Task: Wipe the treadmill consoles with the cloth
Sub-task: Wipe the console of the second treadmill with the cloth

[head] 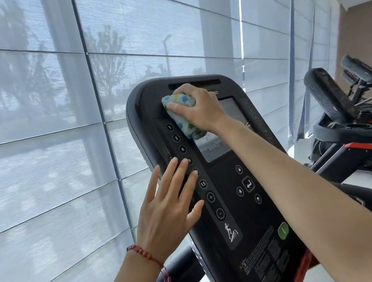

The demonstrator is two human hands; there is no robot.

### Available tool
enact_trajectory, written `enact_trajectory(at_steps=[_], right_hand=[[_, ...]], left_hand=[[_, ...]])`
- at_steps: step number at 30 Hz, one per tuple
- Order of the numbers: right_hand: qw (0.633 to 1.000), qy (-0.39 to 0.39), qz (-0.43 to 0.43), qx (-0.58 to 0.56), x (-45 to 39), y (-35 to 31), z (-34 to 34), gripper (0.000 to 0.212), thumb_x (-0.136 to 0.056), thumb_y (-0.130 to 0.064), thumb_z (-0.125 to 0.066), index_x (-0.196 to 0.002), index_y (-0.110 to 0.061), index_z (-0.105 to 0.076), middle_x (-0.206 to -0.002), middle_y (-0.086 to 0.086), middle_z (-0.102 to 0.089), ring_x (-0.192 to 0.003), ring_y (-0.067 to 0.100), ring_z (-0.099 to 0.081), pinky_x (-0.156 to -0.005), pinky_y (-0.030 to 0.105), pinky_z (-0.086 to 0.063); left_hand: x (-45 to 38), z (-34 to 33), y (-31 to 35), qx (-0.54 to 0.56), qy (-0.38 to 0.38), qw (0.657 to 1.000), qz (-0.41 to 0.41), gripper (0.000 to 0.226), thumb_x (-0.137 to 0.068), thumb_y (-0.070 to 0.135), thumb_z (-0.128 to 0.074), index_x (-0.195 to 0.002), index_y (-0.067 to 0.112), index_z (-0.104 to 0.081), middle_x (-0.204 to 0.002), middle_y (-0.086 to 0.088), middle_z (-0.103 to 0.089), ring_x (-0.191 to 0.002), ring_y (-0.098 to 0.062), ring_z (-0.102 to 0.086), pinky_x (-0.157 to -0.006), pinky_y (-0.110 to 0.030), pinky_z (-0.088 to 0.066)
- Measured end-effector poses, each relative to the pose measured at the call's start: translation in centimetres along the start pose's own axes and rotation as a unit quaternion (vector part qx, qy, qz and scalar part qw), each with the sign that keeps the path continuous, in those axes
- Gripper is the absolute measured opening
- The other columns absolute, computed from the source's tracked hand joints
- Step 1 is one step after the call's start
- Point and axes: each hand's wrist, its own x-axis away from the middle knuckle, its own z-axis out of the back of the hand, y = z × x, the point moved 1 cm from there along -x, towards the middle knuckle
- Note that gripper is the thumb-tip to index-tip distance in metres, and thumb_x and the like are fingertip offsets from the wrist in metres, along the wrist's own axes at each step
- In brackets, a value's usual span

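Left hand (168, 206) flat on console (237, 215); right hand (196, 109) grips cloth (180, 117)

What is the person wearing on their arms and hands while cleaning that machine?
Both forearms are bare, with no sleeves in view and no gloves. The left hand has a thin red braided bracelet at the wrist, with a small pinkish loop hanging from it. The right hand shows no ring, watch or band.
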Motion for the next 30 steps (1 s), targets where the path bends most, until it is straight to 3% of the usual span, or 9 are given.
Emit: enact_trajectory(at_steps=[2, 5, 10, 14, 19, 22, 30], right_hand=[[1.0, -0.022, 0.007, -0.017, 1.2, -0.7, -0.1, 0.03, -0.081, -0.046, -0.063, -0.102, -0.024, -0.061, -0.091, -0.003, -0.066, -0.084, 0.013, -0.061, -0.072, 0.021, -0.044], [0.999, 0.003, 0.002, -0.053, 3.3, -1.5, -0.8, 0.029, -0.082, -0.044, -0.063, -0.101, -0.022, -0.061, -0.087, -0.007, -0.064, -0.081, 0.011, -0.06, -0.069, 0.016, -0.042], [0.987, 0.053, -0.044, -0.144, 7.4, -2.1, -1.8, 0.024, -0.084, -0.038, -0.064, -0.098, -0.019, -0.061, -0.083, -0.011, -0.061, -0.081, 0.01, -0.06, -0.076, 0.023, -0.05], [0.984, 0.031, -0.053, -0.169, 10.8, -2.8, -2.1, 0.028, -0.083, -0.037, -0.065, -0.103, -0.017, -0.062, -0.089, -0.004, -0.064, -0.076, 0.004, -0.06, -0.071, 0.019, -0.052], [0.979, -0.007, -0.077, -0.188, 15.3, -4.9, -2.3, 0.032, -0.083, -0.036, -0.066, -0.108, -0.017, -0.06, -0.096, -0.001, -0.062, -0.086, 0.014, -0.062, -0.072, 0.021, -0.055], [0.98, -0.022, -0.091, -0.177, 18.2, -6.8, -2.6, 0.034, -0.082, -0.036, -0.066, -0.11, -0.018, -0.06, -0.097, -0.001, -0.063, -0.087, 0.015, -0.063, -0.073, 0.022, -0.055], [0.984, -0.004, -0.129, -0.121, 26.2, -12.8, -3.5, 0.037, -0.081, -0.04, -0.066, -0.111, -0.019, -0.06, -0.097, 0.0, -0.065, -0.09, 0.018, -0.064, -0.079, 0.03, -0.057]], left_hand=[[0.7, 1.1, -0.1, 0.002, -0.007, 1.0, 0.023, 0.047, -0.089, 0.036, -0.047, -0.123, 0.006, -0.058, -0.135, -0.016, -0.049, -0.131, -0.028, -0.037, -0.106, -0.049, -0.03], [2.1, 3.0, -0.7, 0.022, -0.016, 0.996, 0.088, 0.048, -0.089, 0.037, -0.045, -0.122, 0.005, -0.058, -0.133, -0.016, -0.05, -0.129, -0.03, -0.039, -0.106, -0.049, -0.029], [5.5, 5.7, -1.4, 0.019, -0.041, 0.989, 0.142, 0.05, -0.089, 0.038, -0.041, -0.124, 0.004, -0.056, -0.132, -0.016, -0.051, -0.128, -0.032, -0.041, -0.107, -0.048, -0.027], [8.3, 7.3, -1.4, 0.022, -0.059, 0.983, 0.171, 0.052, -0.089, 0.039, -0.04, -0.123, 0.003, -0.056, -0.132, -0.017, -0.052, -0.127, -0.032, -0.041, -0.106, -0.048, -0.028], [11.4, 9.3, -0.8, 0.03, -0.085, 0.979, 0.184, 0.054, -0.089, 0.041, -0.038, -0.123, 0.004, -0.056, -0.131, -0.017, -0.052, -0.126, -0.033, -0.042, -0.105, -0.048, -0.03], [13.2, 10.9, -0.6, 0.038, -0.1, 0.977, 0.186, 0.06, -0.094, 0.048, -0.027, -0.123, 0.004, -0.056, -0.131, -0.017, -0.052, -0.125, -0.034, -0.043, -0.106, -0.047, -0.029], [18.9, 16.2, -1.2, 0.087, -0.115, 0.976, 0.16, 0.069, -0.096, 0.054, -0.016, -0.122, 0.005, -0.057, -0.129, -0.018, -0.054, -0.124, -0.035, -0.045, -0.104, -0.05, -0.033]])
